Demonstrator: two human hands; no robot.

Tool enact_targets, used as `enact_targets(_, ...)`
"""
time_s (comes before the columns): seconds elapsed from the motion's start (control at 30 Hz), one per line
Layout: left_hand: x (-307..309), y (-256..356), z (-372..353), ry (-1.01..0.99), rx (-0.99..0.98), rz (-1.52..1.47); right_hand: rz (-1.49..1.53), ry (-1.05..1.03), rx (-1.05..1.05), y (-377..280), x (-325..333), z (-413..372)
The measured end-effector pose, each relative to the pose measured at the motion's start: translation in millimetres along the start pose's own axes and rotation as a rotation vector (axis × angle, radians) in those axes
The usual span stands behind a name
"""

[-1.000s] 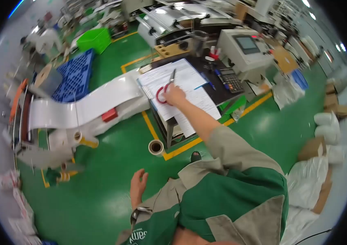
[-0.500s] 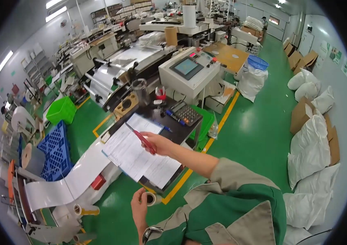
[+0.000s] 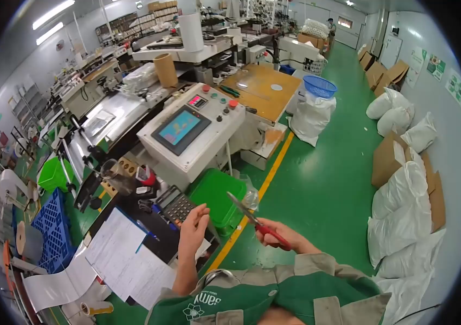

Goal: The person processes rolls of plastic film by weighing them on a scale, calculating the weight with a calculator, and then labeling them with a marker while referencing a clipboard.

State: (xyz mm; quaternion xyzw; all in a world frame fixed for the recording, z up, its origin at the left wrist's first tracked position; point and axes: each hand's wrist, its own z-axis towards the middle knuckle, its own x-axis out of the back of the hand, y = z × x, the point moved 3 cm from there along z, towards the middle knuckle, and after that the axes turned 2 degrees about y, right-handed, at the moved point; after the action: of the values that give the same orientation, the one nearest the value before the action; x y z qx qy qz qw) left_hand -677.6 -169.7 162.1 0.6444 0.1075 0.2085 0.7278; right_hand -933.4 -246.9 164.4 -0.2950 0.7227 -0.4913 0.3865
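Note:
My right hand grips red-handled scissors in front of my chest, blades pointing up and left. Raised beside it is my left hand, fingers loosely curled and apart, holding nothing. It hovers over the dark work table, close to a calculator. White paper forms lie on the table by my left forearm.
A white control console with a touchscreen stands behind the table, with a green bin below it. A blue pallet and white film roll sit at left. White sacks and cardboard line the right wall. Green floor with yellow lines runs between.
My right hand lifted the scissors off the papers and drew them back toward my chest. My left hand rose from near the floor to table height. The view swung up and right.

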Motion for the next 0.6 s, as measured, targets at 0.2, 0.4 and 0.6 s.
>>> enact_targets(0.2,-63,19,102,0.001,-0.104,-0.01,0.033,0.061,0.26,-46,85,-7)
enact_targets(0.4,-111,70,217,0.137,-0.22,0.164,0.071,0.191,0.422,-91,181,-2)
enact_targets(0.6,-171,101,349,0.256,-0.44,0.173,0.03,0.194,0.505,-140,309,43)
